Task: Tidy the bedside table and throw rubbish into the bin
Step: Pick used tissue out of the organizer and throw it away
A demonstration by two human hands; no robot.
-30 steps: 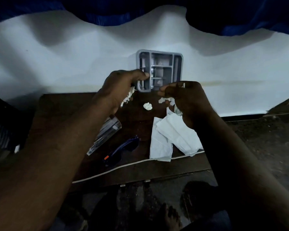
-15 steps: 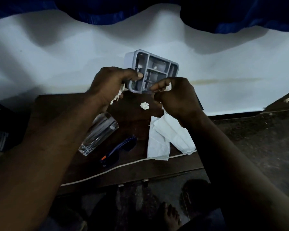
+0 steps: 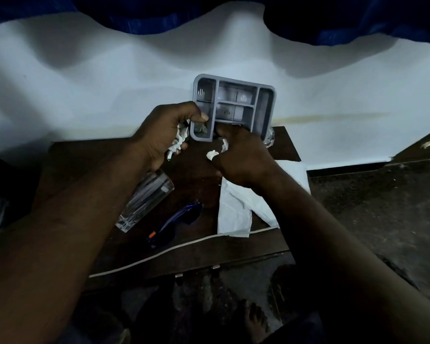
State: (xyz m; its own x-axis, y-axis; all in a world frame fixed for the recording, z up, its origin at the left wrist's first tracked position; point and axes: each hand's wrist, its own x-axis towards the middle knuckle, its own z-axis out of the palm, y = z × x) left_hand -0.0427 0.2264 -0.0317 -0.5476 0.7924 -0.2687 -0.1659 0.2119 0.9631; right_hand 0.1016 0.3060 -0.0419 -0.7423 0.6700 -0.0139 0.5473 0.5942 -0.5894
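One grey tray [image 3: 265, 108], bits [image 3: 200, 128] inside, left hand [image 3: 164, 130] pinching rim plus tissue [image 3: 180, 139], right hand [image 3: 243, 157] gripping edge

A grey compartment tray [image 3: 236, 81] is held tilted above the back of a dark wooden table [image 3: 85, 155]. Its lower left corner is gripped by the left hand [image 3: 164, 130], in whose palm crumpled white tissue [image 3: 179, 142] is also clutched. Its lower edge is pinched by the right hand [image 3: 243, 155], beside which a small white wad [image 3: 212, 154] is seen. A drinking glass [image 3: 144, 202] is laid on its side, near blue spectacles [image 3: 176, 220]. Flat paper napkins [image 3: 236, 214] are spread on the right, touched by a white cable [image 3: 174, 248] along the front.
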